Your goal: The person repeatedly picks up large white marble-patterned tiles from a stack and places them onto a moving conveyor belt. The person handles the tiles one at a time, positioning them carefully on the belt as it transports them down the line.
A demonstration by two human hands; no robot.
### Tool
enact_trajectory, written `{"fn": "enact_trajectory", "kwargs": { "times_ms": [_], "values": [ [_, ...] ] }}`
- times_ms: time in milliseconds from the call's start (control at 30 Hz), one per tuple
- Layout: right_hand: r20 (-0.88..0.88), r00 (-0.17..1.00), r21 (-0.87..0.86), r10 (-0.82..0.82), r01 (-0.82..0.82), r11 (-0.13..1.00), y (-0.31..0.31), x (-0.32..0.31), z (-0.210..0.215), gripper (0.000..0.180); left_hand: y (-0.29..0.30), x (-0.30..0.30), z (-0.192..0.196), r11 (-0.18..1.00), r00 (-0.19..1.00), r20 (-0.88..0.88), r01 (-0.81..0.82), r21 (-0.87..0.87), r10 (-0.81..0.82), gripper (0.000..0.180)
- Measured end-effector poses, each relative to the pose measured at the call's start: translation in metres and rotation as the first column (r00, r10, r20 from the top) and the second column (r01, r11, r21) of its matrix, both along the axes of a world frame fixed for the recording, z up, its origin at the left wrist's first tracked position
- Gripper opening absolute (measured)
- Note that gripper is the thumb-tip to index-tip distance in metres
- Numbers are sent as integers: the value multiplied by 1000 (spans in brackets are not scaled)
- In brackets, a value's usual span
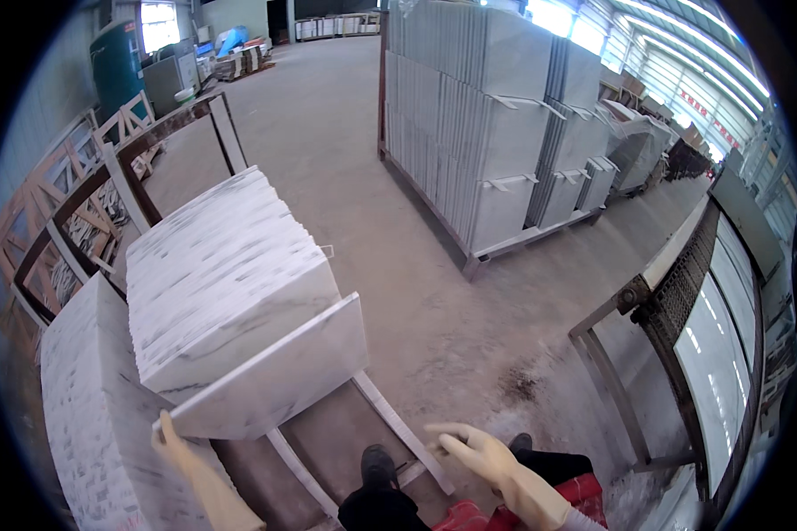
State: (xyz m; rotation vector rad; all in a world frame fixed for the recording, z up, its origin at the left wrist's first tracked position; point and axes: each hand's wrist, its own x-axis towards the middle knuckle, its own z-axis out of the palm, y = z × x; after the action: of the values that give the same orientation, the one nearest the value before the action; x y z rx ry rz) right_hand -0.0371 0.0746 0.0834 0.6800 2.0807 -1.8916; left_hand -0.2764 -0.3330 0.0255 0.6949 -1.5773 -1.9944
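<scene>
A white marble slab (274,372) with grey veins leans tilted against a row of upright marble slabs (212,274) on a metal rack. My left hand (173,438), in a pale rubber glove, holds the slab's lower left corner. In the same kind of glove, my right hand (474,447) hovers free with fingers spread, right of the rack rail and above my dark shoes. It touches nothing.
Another slab stack (97,416) stands at the lower left. Wooden frames (53,203) line the left wall. A tall rack of grey slabs (487,124) stands across the concrete floor. A conveyor machine (708,327) with a metal frame runs along the right.
</scene>
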Motion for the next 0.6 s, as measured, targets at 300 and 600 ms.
{"fn": "enact_trajectory", "kwargs": {
  "times_ms": [300,600],
  "values": [
    [-118,979,-296,-168,126,947,9,-81,5,63,37,92,13,987,986,42,-161,9,160,52],
    [86,991,-414,-103,130,901,14,-124,-49,38,-6,114,-49,980,989,132,-94,178,71,27]
  ]
}}
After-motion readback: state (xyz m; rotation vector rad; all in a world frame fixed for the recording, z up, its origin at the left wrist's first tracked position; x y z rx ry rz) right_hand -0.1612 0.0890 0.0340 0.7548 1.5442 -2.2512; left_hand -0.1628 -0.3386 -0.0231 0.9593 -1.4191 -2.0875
